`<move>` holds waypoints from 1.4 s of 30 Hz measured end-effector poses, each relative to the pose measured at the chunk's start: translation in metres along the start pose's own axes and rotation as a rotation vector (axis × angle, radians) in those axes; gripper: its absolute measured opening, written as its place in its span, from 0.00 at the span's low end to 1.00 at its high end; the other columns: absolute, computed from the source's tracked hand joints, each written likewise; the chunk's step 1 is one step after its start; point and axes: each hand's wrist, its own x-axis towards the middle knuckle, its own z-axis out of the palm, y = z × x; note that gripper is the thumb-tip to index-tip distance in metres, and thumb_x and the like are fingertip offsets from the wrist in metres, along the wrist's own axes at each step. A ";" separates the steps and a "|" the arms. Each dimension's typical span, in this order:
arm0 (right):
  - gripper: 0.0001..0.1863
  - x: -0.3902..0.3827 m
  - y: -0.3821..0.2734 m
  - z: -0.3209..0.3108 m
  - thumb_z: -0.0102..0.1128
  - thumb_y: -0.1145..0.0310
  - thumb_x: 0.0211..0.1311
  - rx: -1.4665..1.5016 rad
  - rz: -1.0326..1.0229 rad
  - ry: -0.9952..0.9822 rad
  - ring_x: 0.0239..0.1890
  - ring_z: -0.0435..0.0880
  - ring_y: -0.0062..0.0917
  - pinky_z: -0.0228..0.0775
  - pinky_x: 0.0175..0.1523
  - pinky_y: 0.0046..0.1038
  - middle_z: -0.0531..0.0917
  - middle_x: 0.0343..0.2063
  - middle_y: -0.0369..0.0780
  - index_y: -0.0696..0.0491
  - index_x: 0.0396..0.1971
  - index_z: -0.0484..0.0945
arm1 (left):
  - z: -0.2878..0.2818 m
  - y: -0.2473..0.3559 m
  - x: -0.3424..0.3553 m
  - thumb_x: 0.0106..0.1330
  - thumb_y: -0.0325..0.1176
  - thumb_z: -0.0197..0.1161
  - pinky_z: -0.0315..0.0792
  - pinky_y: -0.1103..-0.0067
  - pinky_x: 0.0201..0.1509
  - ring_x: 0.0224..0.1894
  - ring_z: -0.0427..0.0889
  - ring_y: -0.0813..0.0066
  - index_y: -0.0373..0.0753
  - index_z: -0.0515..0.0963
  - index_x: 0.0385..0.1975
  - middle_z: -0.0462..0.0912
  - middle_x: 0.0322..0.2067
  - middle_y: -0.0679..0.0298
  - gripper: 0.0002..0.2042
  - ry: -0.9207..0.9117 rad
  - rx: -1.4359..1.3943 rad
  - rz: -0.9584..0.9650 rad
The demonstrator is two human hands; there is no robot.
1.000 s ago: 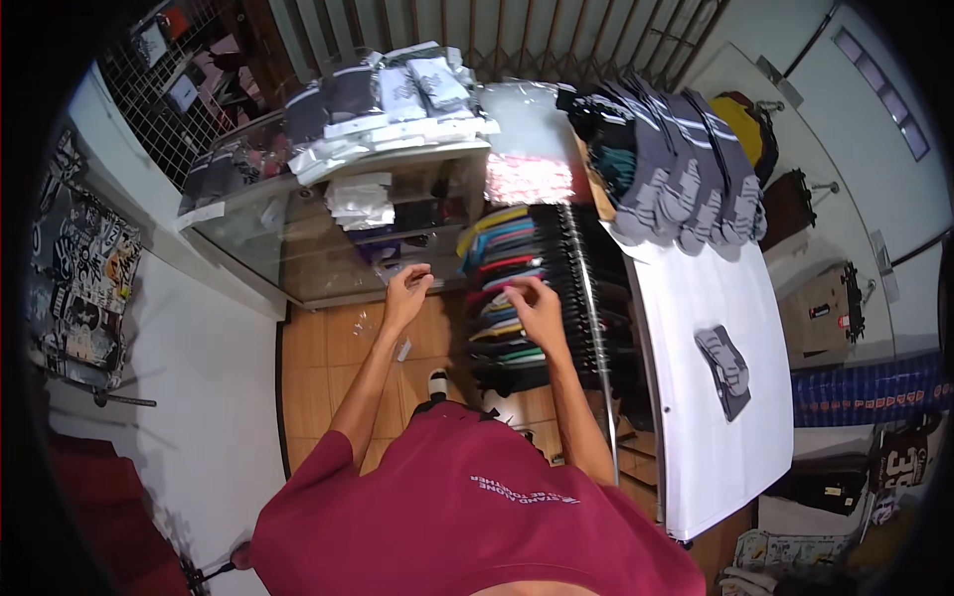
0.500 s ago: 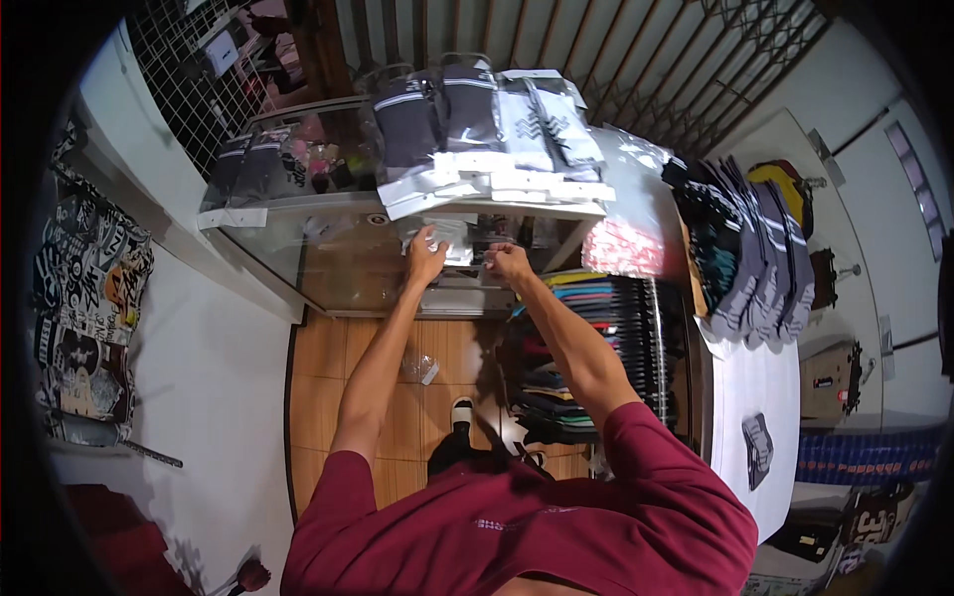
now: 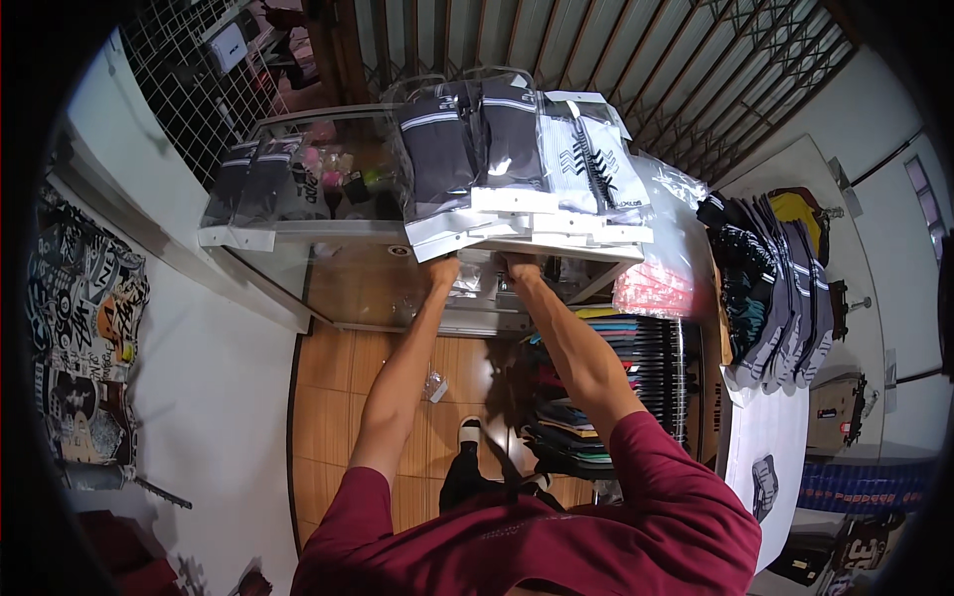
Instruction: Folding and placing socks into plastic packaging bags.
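Observation:
Both my arms reach forward into a glass display case (image 3: 343, 230). My left hand (image 3: 442, 270) is under the case's front top edge, beside a shiny clear packet (image 3: 465, 282); its fingers are hidden. My right hand (image 3: 522, 268) is a short way to the right, also partly beneath the edge, with its fingertips out of sight. Whether either hand holds anything does not show. Above them, on the case top, lie bagged dark grey socks (image 3: 435, 149) and bagged white socks (image 3: 593, 164), their white header cards hanging over the edge.
Folded clothes on hangers (image 3: 636, 377) stand close to my right forearm. A white counter (image 3: 765, 427) runs along the right, with grey socks (image 3: 785, 288) at its far end. One small clear packet (image 3: 435, 385) lies on the tiled floor (image 3: 333, 397). Behind the case stands a folding metal gate (image 3: 636, 70).
My hands have gone deeper under the case's top edge, hiding fingers that showed before. The white packet by my left hand is now mostly out of sight. The whole view has shifted slightly.

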 end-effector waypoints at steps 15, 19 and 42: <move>0.03 -0.224 -0.011 -0.116 0.60 0.69 0.63 0.595 0.341 -0.032 0.24 0.74 0.17 0.71 0.28 0.21 0.75 0.21 0.31 0.51 0.31 0.79 | -0.011 0.043 -0.133 0.65 0.49 0.67 0.78 0.76 0.47 0.53 0.81 0.68 0.40 0.73 0.61 0.79 0.58 0.58 0.28 -0.502 -0.946 -0.504; 0.03 -0.301 -0.005 -0.167 0.59 0.71 0.62 0.458 0.357 0.040 0.24 0.74 0.16 0.70 0.28 0.20 0.75 0.22 0.30 0.52 0.34 0.80 | 0.007 0.042 -0.169 0.69 0.40 0.65 0.77 0.80 0.44 0.51 0.83 0.69 0.41 0.75 0.55 0.81 0.55 0.63 0.18 -0.545 -1.023 -0.526; 0.10 -0.668 -0.032 -0.453 0.60 0.71 0.64 0.019 -0.201 0.919 0.27 0.75 0.13 0.69 0.33 0.20 0.79 0.22 0.32 0.61 0.39 0.82 | 0.055 0.409 -0.486 0.72 0.28 0.60 0.76 0.78 0.51 0.49 0.84 0.72 0.41 0.78 0.46 0.84 0.49 0.63 0.06 -1.197 -1.225 0.279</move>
